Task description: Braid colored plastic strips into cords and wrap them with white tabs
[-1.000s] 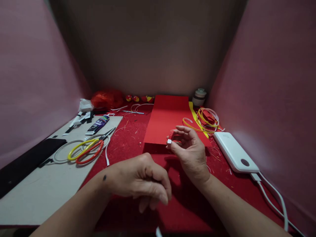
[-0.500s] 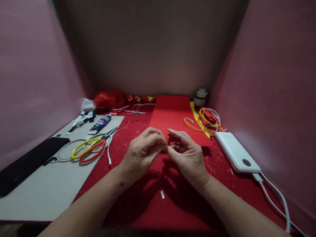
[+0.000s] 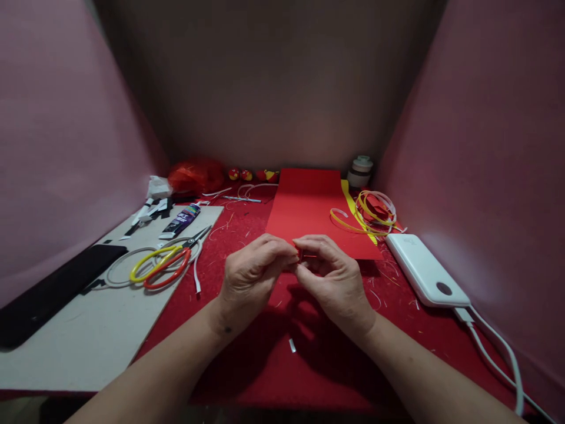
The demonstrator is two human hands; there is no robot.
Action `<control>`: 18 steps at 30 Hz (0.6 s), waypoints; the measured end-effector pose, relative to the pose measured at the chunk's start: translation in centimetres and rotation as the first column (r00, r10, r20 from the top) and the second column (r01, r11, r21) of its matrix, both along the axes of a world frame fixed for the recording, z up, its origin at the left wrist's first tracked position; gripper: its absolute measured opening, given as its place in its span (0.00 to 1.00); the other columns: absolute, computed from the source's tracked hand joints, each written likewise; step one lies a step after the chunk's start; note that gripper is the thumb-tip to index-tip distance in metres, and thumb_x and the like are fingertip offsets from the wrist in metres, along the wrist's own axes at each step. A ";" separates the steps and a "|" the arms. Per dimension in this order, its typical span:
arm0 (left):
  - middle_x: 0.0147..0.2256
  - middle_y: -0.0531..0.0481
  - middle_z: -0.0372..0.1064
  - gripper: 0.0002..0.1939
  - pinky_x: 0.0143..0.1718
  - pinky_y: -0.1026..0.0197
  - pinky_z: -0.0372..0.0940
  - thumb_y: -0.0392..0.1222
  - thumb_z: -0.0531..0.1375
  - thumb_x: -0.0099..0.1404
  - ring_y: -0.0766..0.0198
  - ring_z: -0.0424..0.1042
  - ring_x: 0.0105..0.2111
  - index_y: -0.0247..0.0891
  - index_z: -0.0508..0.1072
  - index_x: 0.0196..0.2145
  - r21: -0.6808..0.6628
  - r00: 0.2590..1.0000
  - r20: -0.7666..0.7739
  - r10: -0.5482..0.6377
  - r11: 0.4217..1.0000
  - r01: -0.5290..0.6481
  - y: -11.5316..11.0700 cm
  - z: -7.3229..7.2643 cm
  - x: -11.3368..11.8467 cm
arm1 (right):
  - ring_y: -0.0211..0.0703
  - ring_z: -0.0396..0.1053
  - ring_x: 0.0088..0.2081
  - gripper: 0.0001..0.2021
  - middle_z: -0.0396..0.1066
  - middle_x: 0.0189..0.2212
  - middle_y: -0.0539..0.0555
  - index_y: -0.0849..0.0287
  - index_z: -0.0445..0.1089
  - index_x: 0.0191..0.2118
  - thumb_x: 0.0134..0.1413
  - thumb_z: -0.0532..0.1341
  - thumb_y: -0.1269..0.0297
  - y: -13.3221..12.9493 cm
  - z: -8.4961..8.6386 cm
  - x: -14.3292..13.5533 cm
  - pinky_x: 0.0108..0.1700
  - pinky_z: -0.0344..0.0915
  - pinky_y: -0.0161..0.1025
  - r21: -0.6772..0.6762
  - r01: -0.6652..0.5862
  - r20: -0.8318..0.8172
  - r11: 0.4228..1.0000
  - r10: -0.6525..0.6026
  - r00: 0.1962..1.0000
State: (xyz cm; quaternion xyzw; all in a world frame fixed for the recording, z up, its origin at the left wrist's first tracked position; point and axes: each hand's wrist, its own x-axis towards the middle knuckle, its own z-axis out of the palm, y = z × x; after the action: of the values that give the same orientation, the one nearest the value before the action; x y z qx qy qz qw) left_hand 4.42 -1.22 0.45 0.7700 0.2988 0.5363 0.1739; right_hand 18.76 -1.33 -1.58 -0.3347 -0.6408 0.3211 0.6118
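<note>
My left hand (image 3: 258, 268) and my right hand (image 3: 331, 274) meet fingertip to fingertip above the red cloth. Between them is a small red piece (image 3: 299, 253), mostly hidden by the fingers; it looks like folded or fringed paper. Both hands pinch it, thumbs below and index fingers above. Just beyond the hands lies a large red sheet (image 3: 309, 206) of paper or card. A short white strip (image 3: 292, 345) rests on the cloth nearer to me.
On a pale board (image 3: 110, 341) at left lie scissors (image 3: 168, 265), a glue tube (image 3: 180, 221) and a black phone-like slab (image 3: 57, 294). Curled yellow strips (image 3: 362, 227) and a white power bank (image 3: 426, 271) with cable sit right. Small red-and-yellow figures (image 3: 241, 174), a red bag (image 3: 196, 175) and a jar (image 3: 360, 172) stand behind.
The fingertips have closed in around the small red piece, so less of it shows. My left fingers have curled over it more. The view has shifted slightly.
</note>
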 end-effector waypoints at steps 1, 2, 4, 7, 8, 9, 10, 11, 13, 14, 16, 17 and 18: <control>0.30 0.51 0.68 0.07 0.31 0.69 0.65 0.26 0.58 0.59 0.71 0.68 0.30 0.35 0.73 0.32 0.012 1.000 -0.002 -0.001 1.000 0.001 0.0 -0.2 -0.1 | 0.36 0.69 0.36 0.14 0.66 0.38 0.53 0.58 0.71 0.39 0.44 0.60 0.77 0.0 0.0 0.0 0.32 0.69 0.32 0.000 -0.002 0.001 1.000 0.002 1.000; 0.30 0.51 0.68 0.07 0.31 0.69 0.65 0.26 0.58 0.60 0.71 0.68 0.30 0.35 0.73 0.32 0.020 1.000 -0.002 -0.002 1.000 0.002 0.1 -0.3 -0.1 | 0.36 0.69 0.36 0.14 0.66 0.38 0.53 0.58 0.71 0.39 0.44 0.60 0.77 0.0 0.0 0.0 0.32 0.69 0.32 0.001 -0.003 0.002 1.000 0.003 1.000; 0.30 0.51 0.69 0.07 0.32 0.69 0.65 0.27 0.58 0.60 0.71 0.69 0.30 0.36 0.73 0.32 0.014 1.000 0.001 -0.002 1.000 0.002 0.1 -0.5 -0.1 | 0.36 0.69 0.36 0.14 0.66 0.37 0.53 0.58 0.71 0.38 0.44 0.60 0.77 0.0 0.0 0.1 0.32 0.69 0.32 0.003 -0.005 0.006 1.000 0.005 1.000; 0.29 0.52 0.69 0.05 0.30 0.69 0.65 0.30 0.59 0.59 0.71 0.68 0.29 0.37 0.72 0.31 -0.103 0.999 0.049 0.011 0.995 -0.006 0.1 -0.4 0.1 | 0.37 0.69 0.37 0.13 0.66 0.37 0.53 0.58 0.71 0.38 0.44 0.60 0.77 0.0 -0.1 0.1 0.34 0.70 0.33 0.005 -0.005 0.008 1.000 0.005 1.000; 0.28 0.54 0.68 0.04 0.28 0.69 0.65 0.31 0.60 0.59 0.71 0.68 0.27 0.37 0.71 0.32 -0.189 0.996 0.092 0.020 0.982 -0.003 0.1 -0.3 0.3 | 0.37 0.69 0.37 0.13 0.66 0.37 0.53 0.58 0.71 0.38 0.44 0.60 0.77 0.0 -0.1 0.1 0.34 0.70 0.33 0.008 -0.002 0.009 1.000 0.002 1.000; 0.27 0.55 0.68 0.06 0.27 0.68 0.65 0.31 0.61 0.58 0.71 0.68 0.26 0.38 0.69 0.34 -0.287 0.989 0.143 0.033 0.958 0.009 0.1 -0.2 0.4 | 0.37 0.69 0.37 0.12 0.67 0.37 0.53 0.57 0.71 0.38 0.45 0.60 0.76 0.0 -0.1 0.1 0.35 0.71 0.34 0.011 0.000 0.010 1.000 -0.001 1.000; 0.26 0.56 0.67 0.09 0.26 0.68 0.64 0.32 0.61 0.57 0.71 0.67 0.24 0.39 0.67 0.36 -0.377 0.980 0.195 0.047 0.926 0.031 0.0 0.0 0.6 | 0.38 0.69 0.38 0.12 0.66 0.37 0.53 0.57 0.71 0.37 0.45 0.60 0.76 0.0 -0.1 0.1 0.36 0.71 0.35 0.015 0.003 0.011 1.000 -0.003 1.000; 0.25 0.57 0.67 0.12 0.25 0.68 0.64 0.32 0.62 0.56 0.71 0.67 0.23 0.39 0.65 0.37 -0.447 0.969 0.240 0.058 0.893 0.057 0.1 0.1 0.7 | 0.38 0.69 0.38 0.11 0.66 0.37 0.53 0.57 0.71 0.37 0.45 0.60 0.76 0.0 -0.1 0.1 0.37 0.71 0.35 0.017 0.006 0.014 1.000 -0.006 1.000; 0.25 0.58 0.67 0.14 0.24 0.68 0.64 0.32 0.63 0.54 0.71 0.67 0.23 0.39 0.63 0.36 -0.525 0.955 0.288 0.066 0.845 0.099 0.1 0.5 0.8 | 0.38 0.69 0.39 0.11 0.66 0.38 0.53 0.57 0.71 0.37 0.45 0.61 0.75 0.0 -0.1 0.1 0.38 0.72 0.36 0.023 0.006 0.022 1.000 -0.006 1.000; 0.25 0.58 0.67 0.14 0.24 0.69 0.63 0.32 0.63 0.52 0.71 0.67 0.23 0.38 0.63 0.35 -0.552 0.954 0.292 0.065 0.826 0.113 0.2 0.6 0.7 | 0.39 0.69 0.39 0.11 0.66 0.38 0.53 0.57 0.71 0.37 0.46 0.60 0.75 0.0 -0.1 0.1 0.38 0.72 0.36 0.028 0.001 0.031 1.000 -0.002 1.000; 0.26 0.57 0.67 0.14 0.22 0.69 0.63 0.32 0.65 0.50 0.71 0.66 0.23 0.36 0.64 0.33 -0.612 0.954 0.294 0.059 0.778 0.141 0.4 0.9 0.5 | 0.39 0.69 0.41 0.12 0.65 0.39 0.53 0.56 0.70 0.38 0.47 0.60 0.76 0.0 -0.2 0.1 0.40 0.73 0.37 0.047 -0.008 0.053 0.999 0.005 0.999; 0.26 0.56 0.68 0.15 0.22 0.69 0.62 0.32 0.65 0.50 0.72 0.66 0.23 0.36 0.64 0.33 -0.643 0.953 0.297 0.053 0.749 0.159 0.5 1.1 0.4 | 0.39 0.69 0.41 0.13 0.65 0.40 0.53 0.56 0.70 0.40 0.47 0.60 0.76 -0.1 -0.3 0.1 0.41 0.72 0.37 0.061 -0.012 0.066 0.998 0.008 0.998; 0.27 0.56 0.68 0.15 0.22 0.69 0.62 0.32 0.65 0.49 0.71 0.66 0.23 0.36 0.65 0.33 -0.669 0.951 0.304 0.048 0.722 0.177 0.6 1.2 0.3 | 0.39 0.69 0.42 0.15 0.65 0.41 0.53 0.55 0.69 0.42 0.47 0.59 0.76 -0.1 -0.4 0.1 0.42 0.72 0.38 0.075 -0.014 0.079 0.997 0.008 0.997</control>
State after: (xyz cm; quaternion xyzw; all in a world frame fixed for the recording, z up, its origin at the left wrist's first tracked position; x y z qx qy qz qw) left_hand 4.70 -0.63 1.62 0.5694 0.4189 0.4908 0.5094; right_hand 18.90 -1.40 -1.99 -0.3200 -0.6778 0.2866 0.5967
